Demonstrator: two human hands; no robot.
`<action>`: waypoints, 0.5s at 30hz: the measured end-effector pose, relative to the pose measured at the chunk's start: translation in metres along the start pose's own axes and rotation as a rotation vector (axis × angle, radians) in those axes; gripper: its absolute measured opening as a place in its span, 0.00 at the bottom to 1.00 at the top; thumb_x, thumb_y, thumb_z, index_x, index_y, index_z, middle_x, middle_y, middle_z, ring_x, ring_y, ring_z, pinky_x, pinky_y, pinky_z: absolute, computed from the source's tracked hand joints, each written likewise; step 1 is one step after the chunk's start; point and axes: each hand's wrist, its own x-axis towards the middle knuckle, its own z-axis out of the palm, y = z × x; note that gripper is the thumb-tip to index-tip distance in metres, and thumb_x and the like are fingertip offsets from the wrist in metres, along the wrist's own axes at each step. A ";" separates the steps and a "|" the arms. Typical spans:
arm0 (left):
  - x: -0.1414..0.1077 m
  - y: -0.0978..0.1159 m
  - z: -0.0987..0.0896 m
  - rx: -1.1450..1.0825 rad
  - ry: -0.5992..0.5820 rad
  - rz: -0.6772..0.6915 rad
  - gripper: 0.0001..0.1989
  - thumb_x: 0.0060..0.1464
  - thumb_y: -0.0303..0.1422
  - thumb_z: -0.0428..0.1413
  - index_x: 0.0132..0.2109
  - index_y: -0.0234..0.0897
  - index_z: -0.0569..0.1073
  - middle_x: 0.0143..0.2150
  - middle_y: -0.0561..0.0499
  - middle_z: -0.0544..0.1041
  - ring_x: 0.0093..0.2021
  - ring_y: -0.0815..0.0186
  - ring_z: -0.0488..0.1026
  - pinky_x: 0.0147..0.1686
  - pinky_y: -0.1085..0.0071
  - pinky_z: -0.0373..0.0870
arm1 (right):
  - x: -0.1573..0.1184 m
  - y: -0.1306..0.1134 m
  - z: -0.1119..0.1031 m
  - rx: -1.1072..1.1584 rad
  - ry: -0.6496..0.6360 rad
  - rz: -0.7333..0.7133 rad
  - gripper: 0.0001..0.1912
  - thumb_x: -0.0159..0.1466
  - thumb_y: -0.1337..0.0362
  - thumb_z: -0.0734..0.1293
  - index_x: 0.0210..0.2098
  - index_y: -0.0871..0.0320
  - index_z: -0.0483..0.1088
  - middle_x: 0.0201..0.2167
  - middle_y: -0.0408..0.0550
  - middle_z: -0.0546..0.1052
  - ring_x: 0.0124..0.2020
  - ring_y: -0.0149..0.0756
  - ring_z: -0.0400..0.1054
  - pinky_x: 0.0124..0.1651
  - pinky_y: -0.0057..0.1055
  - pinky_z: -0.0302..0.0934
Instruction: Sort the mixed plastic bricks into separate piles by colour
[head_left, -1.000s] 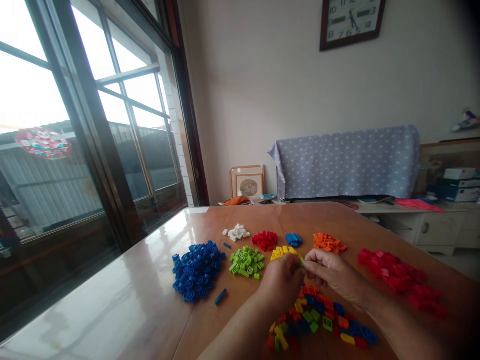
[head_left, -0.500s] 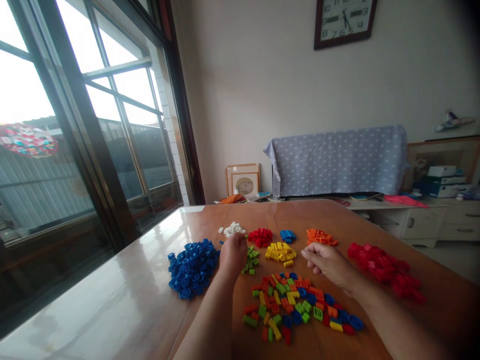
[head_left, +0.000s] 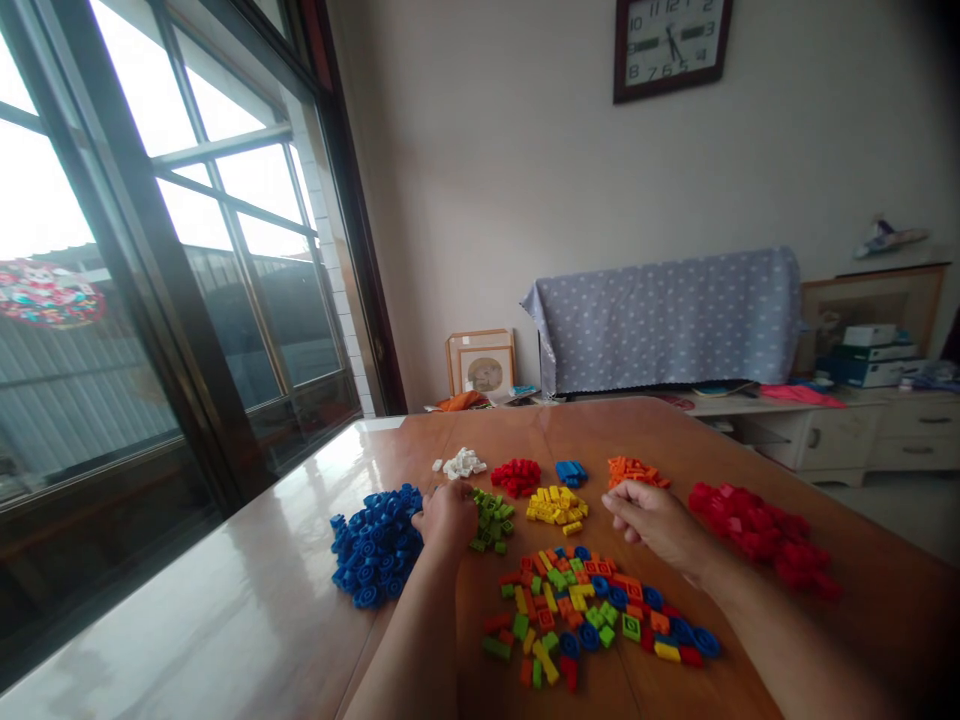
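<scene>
Lime-green bricks (head_left: pixel 491 520) sit just beside my left hand (head_left: pixel 450 515), which is back-of-hand to the head view, between them and the blue round pieces (head_left: pixel 375 550) toward the table's left edge. Its fingers are mostly hidden; can't tell if they're apart, together or on a brick, nor if they touch either pile. My right hand (head_left: pixel 637 515) hangs toward the table's right edge, fingers bent, thumb near the index; can't tell if anything's pinched there. It's probably kept up so the pieces below stay in sight.

Between the hands: yellow bricks (head_left: pixel 555 507). Behind, toward the far edge, left to right: white pieces (head_left: pixel 463 463), small red pieces (head_left: pixel 516 477), light blue pieces (head_left: pixel 571 473), orange pieces (head_left: pixel 634 472). Big red pieces (head_left: pixel 757 530) lie beyond my right forearm, near the right edge. Heaps look split by colour, likely so each kind is quick to spot and reach.

Nearest me, between the forearms, a mixed-colour spread (head_left: pixel 592 615) lies loose, mostly one layer, presumably so single bricks can be picked out. All of it is on the brown table (head_left: pixel 285 570); its near edge is out of view. Past the far edge: patterned cloth (head_left: pixel 667 325), wall clock (head_left: pixel 671 45).
</scene>
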 end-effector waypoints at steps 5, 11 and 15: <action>0.000 -0.002 0.000 -0.036 0.014 0.015 0.05 0.37 0.31 0.63 0.27 0.46 0.79 0.41 0.41 0.79 0.56 0.37 0.64 0.54 0.44 0.51 | 0.000 0.001 0.000 0.005 0.001 -0.009 0.20 0.60 0.45 0.64 0.32 0.57 0.68 0.25 0.43 0.75 0.24 0.31 0.66 0.29 0.28 0.59; 0.002 -0.006 0.004 0.012 0.015 0.045 0.02 0.40 0.36 0.63 0.27 0.46 0.78 0.41 0.41 0.79 0.56 0.38 0.65 0.53 0.45 0.54 | 0.000 0.003 -0.002 -0.006 -0.010 -0.015 0.18 0.63 0.47 0.64 0.33 0.57 0.68 0.26 0.42 0.74 0.25 0.30 0.66 0.29 0.27 0.58; 0.001 -0.001 0.003 0.182 -0.038 0.034 0.07 0.46 0.35 0.58 0.33 0.48 0.81 0.47 0.44 0.79 0.56 0.41 0.65 0.54 0.44 0.55 | 0.001 0.006 -0.002 -0.014 -0.008 -0.026 0.18 0.64 0.48 0.63 0.35 0.57 0.69 0.26 0.42 0.74 0.25 0.30 0.66 0.29 0.27 0.58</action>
